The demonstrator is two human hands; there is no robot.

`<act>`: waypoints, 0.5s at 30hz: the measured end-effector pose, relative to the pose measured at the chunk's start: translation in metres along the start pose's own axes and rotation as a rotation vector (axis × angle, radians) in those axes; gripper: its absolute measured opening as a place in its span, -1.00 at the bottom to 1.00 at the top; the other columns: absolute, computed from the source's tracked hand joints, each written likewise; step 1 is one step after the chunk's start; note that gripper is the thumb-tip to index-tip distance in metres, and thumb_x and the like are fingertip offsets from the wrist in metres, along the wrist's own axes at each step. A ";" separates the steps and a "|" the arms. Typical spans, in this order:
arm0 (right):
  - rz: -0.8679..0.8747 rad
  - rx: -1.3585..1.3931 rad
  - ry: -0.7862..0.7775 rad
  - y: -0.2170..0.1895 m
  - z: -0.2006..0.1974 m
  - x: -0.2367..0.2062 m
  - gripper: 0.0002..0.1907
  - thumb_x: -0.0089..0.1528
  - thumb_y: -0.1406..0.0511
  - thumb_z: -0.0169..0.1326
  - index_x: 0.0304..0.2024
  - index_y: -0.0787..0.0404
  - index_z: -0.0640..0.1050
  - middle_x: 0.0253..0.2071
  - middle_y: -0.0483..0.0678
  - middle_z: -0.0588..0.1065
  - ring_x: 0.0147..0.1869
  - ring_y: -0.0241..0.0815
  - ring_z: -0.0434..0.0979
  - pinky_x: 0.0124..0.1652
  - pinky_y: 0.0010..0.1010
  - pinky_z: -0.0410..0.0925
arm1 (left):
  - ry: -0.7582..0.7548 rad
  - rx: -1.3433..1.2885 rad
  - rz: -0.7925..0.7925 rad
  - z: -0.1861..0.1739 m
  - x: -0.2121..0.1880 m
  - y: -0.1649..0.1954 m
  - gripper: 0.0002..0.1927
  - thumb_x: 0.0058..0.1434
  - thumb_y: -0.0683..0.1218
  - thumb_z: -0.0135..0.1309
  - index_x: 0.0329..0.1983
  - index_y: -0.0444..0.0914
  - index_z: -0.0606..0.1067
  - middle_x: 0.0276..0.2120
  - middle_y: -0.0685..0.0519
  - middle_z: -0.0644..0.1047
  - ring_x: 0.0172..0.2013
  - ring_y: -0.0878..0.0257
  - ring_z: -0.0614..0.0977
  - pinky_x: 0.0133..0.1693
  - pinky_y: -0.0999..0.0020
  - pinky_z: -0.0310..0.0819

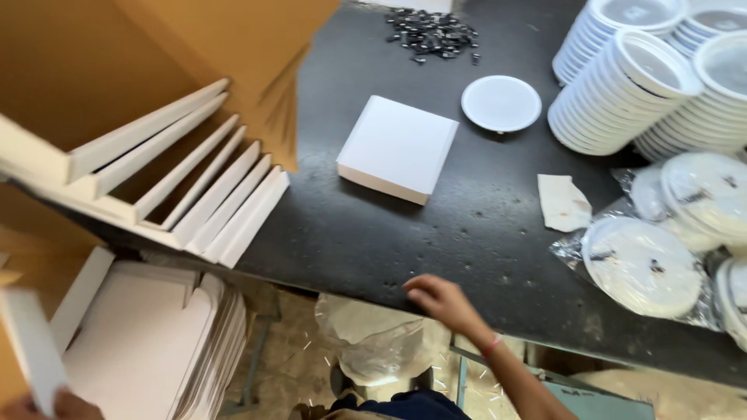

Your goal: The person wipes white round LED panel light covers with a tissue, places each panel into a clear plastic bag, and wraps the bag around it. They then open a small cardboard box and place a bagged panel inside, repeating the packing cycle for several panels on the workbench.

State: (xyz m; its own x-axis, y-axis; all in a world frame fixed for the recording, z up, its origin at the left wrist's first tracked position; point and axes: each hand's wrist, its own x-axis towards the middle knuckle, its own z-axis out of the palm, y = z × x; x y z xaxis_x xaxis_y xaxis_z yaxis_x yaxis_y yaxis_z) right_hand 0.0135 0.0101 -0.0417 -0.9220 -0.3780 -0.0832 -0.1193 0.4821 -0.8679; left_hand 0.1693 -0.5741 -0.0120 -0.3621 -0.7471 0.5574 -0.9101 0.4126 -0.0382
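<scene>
At far left my left hand (58,406) shows only as a sliver at the bottom edge, its fingers pinched on a flat white carton blank (31,350) that stands tilted above the stack of unfolded blanks (156,342) below the bench. Above these, a large brown shipping carton (117,70) holds a row of finished white boxes (210,194) set on edge. At centre, one closed white box (398,148) lies flat on the black bench (373,233), apart from both hands. My right hand (440,299) rests at the bench's near edge, fingers loosely curled and gripping nothing. Beyond it lie a single round white lamp disc (501,103), a heap of small dark clips (433,34), and, at far right, leaning stacks of discs (622,89) and bagged discs (642,264). I judge the step in hand to be fetching a fresh blank; the next move calls for bringing it up onto the bench, where both hands can fold it.
</scene>
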 end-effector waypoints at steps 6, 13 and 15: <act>-0.117 0.205 -0.462 -0.053 0.059 -0.030 -0.56 0.38 0.19 0.07 0.27 0.19 0.43 0.18 0.01 0.52 0.19 -0.13 0.57 0.12 -0.29 0.45 | 0.186 -0.909 0.157 -0.083 -0.184 0.077 -0.70 0.28 0.05 0.21 -0.21 -0.29 0.49 -0.27 -0.15 0.53 -0.27 -0.03 0.63 -0.28 0.14 0.50; 0.022 0.883 -0.422 -0.026 0.071 -0.053 -0.61 0.38 0.26 0.08 0.21 0.29 0.42 0.10 -0.07 0.50 0.16 -0.23 0.51 0.15 -0.29 0.43 | -0.163 -1.333 0.330 -0.221 -0.334 0.165 -0.68 0.23 -0.07 0.21 -0.12 -0.37 0.40 -0.15 -0.19 0.46 -0.16 -0.04 0.59 -0.15 0.19 0.51; 0.090 0.943 -0.332 -0.003 0.051 -0.068 -0.68 0.43 0.25 0.07 0.11 0.38 0.50 0.00 -0.02 0.55 0.06 -0.20 0.56 0.08 -0.30 0.46 | -0.318 -1.338 0.329 -0.246 -0.347 0.187 -0.67 0.23 -0.06 0.19 -0.11 -0.37 0.41 -0.16 -0.17 0.46 -0.22 0.01 0.59 -0.23 0.21 0.51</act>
State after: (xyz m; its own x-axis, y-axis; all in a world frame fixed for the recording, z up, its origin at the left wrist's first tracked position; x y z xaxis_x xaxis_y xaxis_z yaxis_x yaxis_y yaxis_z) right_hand 0.0952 -0.0059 -0.0582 -0.7468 -0.6414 -0.1756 0.4189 -0.2487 -0.8733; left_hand 0.1743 -0.1096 -0.0086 -0.7103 -0.5309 0.4622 0.0348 0.6294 0.7763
